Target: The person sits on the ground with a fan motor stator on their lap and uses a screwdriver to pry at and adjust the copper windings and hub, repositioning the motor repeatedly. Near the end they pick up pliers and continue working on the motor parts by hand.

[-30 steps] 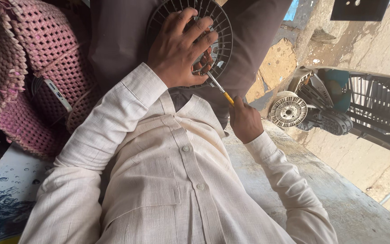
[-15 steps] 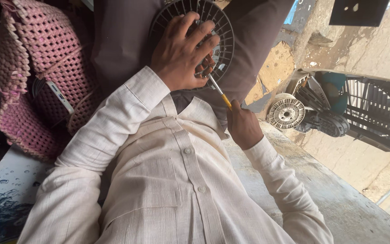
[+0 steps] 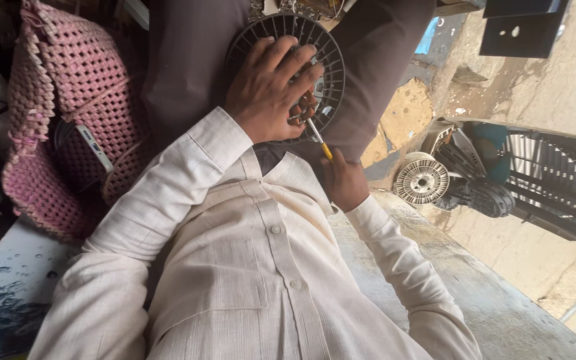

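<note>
- The left hand lies flat on the grille, fingers spread wide across its ribs and pressing down; they pin the grille rather than close round it.
- The fingertips reach toward the grille's middle, where small metal parts show just under the thumb side of the hand.
- The right hand is curled shut round the yellow handle of a screwdriver; the fingers themselves are hidden behind the back of the hand.
- The screwdriver's shaft slants up from the right hand to the grille, its tip meeting the metal parts just beside the left hand's fingertips.
- The grille, a round dark ribbed disc, rests on the person's lap between the thighs in dark trousers; the left hand covers its lower left part and the right hand sits just below its rim.
- Both sleeves and the shirt are cream-coloured and fill the lower middle of the view.
- To the left, near the left arm, stands a pink woven bag with a phone tucked in its side.
- To the right, well apart from the hands, a pale round rotor lies beside a fan housing with a dark guard, on a rough concrete floor.
</note>
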